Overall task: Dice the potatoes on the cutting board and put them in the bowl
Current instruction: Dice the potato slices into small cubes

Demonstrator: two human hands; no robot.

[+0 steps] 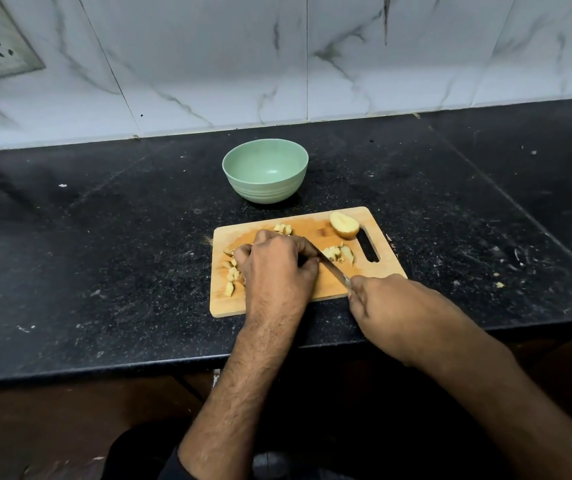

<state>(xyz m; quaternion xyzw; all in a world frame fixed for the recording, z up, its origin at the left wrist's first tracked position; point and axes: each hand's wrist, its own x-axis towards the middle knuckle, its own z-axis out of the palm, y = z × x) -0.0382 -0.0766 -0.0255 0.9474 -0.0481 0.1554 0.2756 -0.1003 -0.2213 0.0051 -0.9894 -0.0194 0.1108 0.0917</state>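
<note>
**Fingers on knife and potato, bowl empty**

Left fingers [243, 254] curl over potato on the cutting board [381, 220]; what they hold is hidden. Right hand [381, 299] grips the knife [333, 270], blade by the left hand [277, 265]. Diced pieces [340, 253] and a potato half [344, 224] lie on the board. Green bowl [265, 171] empty on the bench [104, 237].

We see from a single head-worn wide-angle camera, looking forward and steeply down from close above the desk [104, 237], facing the marble wall [208, 64], with both forearms entering from the bottom edge.
</note>
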